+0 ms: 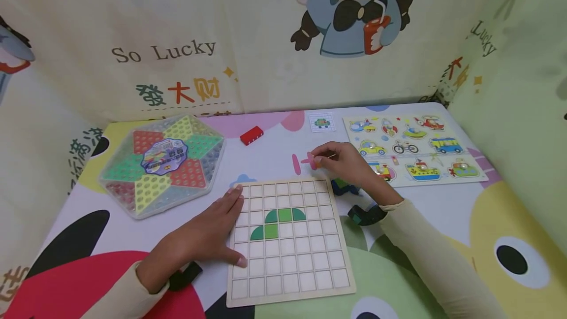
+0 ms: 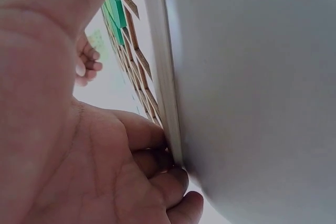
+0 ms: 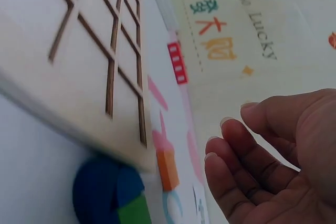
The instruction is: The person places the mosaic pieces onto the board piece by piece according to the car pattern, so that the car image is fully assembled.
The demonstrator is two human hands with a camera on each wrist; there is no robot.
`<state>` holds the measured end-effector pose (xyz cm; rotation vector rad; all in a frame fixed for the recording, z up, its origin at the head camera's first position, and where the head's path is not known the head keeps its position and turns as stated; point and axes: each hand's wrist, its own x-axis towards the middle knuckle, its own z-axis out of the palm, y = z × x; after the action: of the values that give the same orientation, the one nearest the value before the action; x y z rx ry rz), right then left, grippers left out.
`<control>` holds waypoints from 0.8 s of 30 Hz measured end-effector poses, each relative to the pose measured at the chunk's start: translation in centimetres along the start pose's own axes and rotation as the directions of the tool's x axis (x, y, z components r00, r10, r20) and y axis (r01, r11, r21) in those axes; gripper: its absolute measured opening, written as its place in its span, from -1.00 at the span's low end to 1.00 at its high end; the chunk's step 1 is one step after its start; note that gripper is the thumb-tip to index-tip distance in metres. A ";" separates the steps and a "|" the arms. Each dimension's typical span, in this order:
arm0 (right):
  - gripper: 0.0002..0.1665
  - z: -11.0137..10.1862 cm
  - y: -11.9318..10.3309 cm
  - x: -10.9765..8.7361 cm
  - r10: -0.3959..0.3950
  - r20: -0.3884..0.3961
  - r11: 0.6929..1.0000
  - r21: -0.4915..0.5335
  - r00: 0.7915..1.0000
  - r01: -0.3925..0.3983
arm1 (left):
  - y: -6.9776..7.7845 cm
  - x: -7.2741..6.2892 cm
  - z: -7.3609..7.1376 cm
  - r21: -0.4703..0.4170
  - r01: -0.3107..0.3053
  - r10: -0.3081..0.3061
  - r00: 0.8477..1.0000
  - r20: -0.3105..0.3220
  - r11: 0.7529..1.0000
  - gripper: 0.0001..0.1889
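A wooden grid board (image 1: 288, 279) lies on the table with several green pieces in its cells, some square (image 1: 285, 214), some with a rounded side (image 1: 257, 233). My left hand (image 1: 208, 230) rests along the board's left edge; its thumb lies over the rim, and in the left wrist view the fingertips (image 2: 176, 179) touch the board's side. My right hand (image 1: 341, 159) hovers past the far right corner with its fingers bent and thumb apart; the right wrist view shows nothing between them. Close to it are an orange block (image 3: 168, 170) and flat pink shapes (image 1: 296, 164).
Dark blue and green pieces (image 1: 344, 187) lie by the board's right edge. A vehicle picture puzzle (image 1: 425, 156) is at the back right, near a small turtle card (image 1: 322, 122). A hexagonal star-patterned game board (image 1: 164, 161) and a red block (image 1: 251, 135) stand at the back left.
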<state>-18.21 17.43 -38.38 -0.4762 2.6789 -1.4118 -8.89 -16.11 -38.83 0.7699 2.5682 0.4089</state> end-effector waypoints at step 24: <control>-0.74 -0.4 1.9 1.7 0.163 0.045 0.985 -0.059 0.986 -0.160 | 0.2 0.0 -0.3 0.001 0.027 -0.027 1.000 0.011 1.000 0.38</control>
<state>-20.33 18.21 -39.56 -0.2855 2.6547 -1.2690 -8.92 -16.03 -38.48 0.7345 2.5660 0.3943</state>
